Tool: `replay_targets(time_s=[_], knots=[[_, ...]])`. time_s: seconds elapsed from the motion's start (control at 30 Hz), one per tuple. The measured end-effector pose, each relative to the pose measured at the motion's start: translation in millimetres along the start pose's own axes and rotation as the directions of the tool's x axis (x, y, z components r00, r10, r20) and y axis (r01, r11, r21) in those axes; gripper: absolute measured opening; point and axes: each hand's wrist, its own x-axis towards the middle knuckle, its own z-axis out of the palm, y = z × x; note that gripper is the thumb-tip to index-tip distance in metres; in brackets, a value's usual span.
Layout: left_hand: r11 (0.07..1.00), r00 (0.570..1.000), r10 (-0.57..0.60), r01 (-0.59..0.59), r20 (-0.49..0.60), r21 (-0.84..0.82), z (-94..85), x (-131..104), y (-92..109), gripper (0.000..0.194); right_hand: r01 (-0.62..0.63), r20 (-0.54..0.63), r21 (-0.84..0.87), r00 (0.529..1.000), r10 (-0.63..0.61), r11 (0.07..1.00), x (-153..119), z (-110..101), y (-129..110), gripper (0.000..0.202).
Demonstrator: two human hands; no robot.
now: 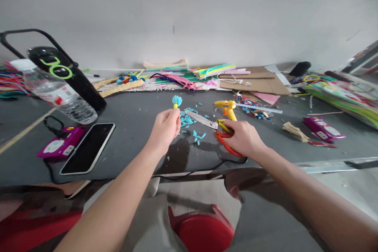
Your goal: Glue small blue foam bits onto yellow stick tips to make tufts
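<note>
The dark table (132, 126) carries everything here, with a clear plastic bottle (63, 94) and a phone (88, 149) toward its left side. Next in size come the scissors (206, 121), held over the table by the right hand (245, 136), whose fingers are wrapped around the orange and yellow handles. Their blades point toward the left hand and look close together, though whether they meet fully I cannot tell. They should feel stiff and fairly weighty, best gripped by the handles and kept clear of the edges. Just behind the handles lies a yellow glue gun (226, 107); its nozzle may be hot, so the grip would be the place to hold it.

The left hand (165, 126) has thumb and fingers pinched together on the yellow base below a small blue tuft (177, 100), which stands upright above the fingertips. It is likely very light, soft and easily crushed, so the base is the sensible hold. Smallest are the blue clippings (186, 120), scattered beneath the blades, light enough to drift.
</note>
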Motion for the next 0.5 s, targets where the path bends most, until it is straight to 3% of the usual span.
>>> replay_targets(time_s=[0.5], knots=[[0.998,0.999,0.045,-0.045,0.008,0.035,-1.7,0.8,-3.2,0.04,-0.012,0.022,-0.041,1.0,0.013,0.999,0.4,-3.5,-0.3,0.033]])
